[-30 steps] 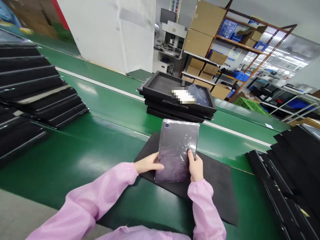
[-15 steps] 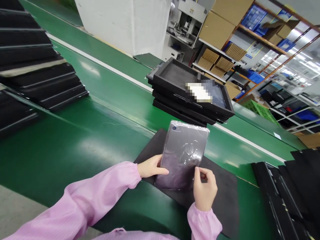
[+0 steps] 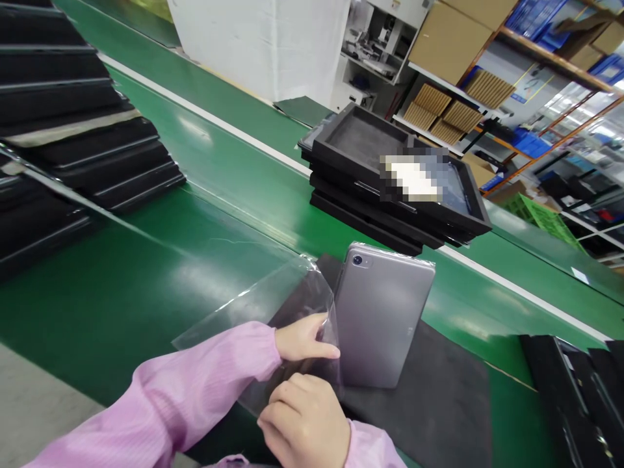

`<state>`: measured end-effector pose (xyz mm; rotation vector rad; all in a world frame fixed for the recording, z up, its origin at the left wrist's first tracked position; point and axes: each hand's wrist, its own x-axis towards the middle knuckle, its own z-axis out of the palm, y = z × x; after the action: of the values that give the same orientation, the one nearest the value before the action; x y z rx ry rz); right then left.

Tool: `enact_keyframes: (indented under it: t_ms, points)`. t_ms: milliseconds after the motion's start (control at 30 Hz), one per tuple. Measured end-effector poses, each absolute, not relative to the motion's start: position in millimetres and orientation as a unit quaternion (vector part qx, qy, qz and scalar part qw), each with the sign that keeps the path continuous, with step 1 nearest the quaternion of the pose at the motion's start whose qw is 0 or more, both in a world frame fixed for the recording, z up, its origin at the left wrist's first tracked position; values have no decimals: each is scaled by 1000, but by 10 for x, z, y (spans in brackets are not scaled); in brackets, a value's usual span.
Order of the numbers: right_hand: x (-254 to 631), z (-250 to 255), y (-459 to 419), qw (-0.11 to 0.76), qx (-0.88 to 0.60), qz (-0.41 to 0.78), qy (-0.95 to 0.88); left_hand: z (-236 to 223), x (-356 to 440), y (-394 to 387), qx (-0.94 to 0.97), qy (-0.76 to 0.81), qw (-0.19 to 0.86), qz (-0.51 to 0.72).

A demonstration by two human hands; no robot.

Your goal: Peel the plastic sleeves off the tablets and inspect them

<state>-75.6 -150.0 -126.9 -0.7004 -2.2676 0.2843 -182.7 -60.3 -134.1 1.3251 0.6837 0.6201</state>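
A grey tablet is tilted up with its back and corner camera facing me. My left hand grips its left edge, thumb in front and fingers mostly hidden behind. A clear plastic film is folded back from the tablet's back and spreads out to the left, past my left wrist. With curled fingers, my right hand pinches the film below my left hand; its fingertips are partly hidden. Beneath the tablet lies a dark mat on the green work surface.
Stacked black trays stand beyond the tablet, the top one holding a film-wrapped item. More black trays are piled at left, with others at right. Behind are a white panel and shelves with cardboard boxes.
My right hand has moved left and down from the tablet's right edge, pulling the clear film off its back. My left hand still holds the left edge.
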Motion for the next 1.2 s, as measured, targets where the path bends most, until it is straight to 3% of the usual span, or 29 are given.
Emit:
enact_keyframes:
  t_ms: [200, 300, 500, 600, 833, 967, 1100, 1200]
  points:
    - [-666, -1024, -1449, 372, -281, 193, -864, -1314, -1833, -605, 556, 323, 707, 293]
    - [-562, -815, -1428, 434, -357, 205, -801, -1276, -1846, -591, 535, 347, 719, 276]
    - [101, -671, -1443, 593, -618, 154, -493, -1209, -1857, -567, 477, 329, 770, 266]
    - [459, -764, -1515, 626, -685, 171, -330, -1230, -1859, -566, 465, 339, 774, 264]
    - [330, -980, -1701, 544, -692, 347, -325, -1254, -1852, -577, 472, 338, 764, 280]
    - [164, -1079, -1764, 561, -681, 387, -268, -1203, -1827, -594, 498, 374, 733, 274]
    - [276, -1154, -1844, 601, -671, 374, -221, -1171, -1811, -635, 509, 405, 710, 269]
    - [601, -1037, -1959, 664, -663, 297, -178, -1152, -1814, -672, 502, 426, 702, 270]
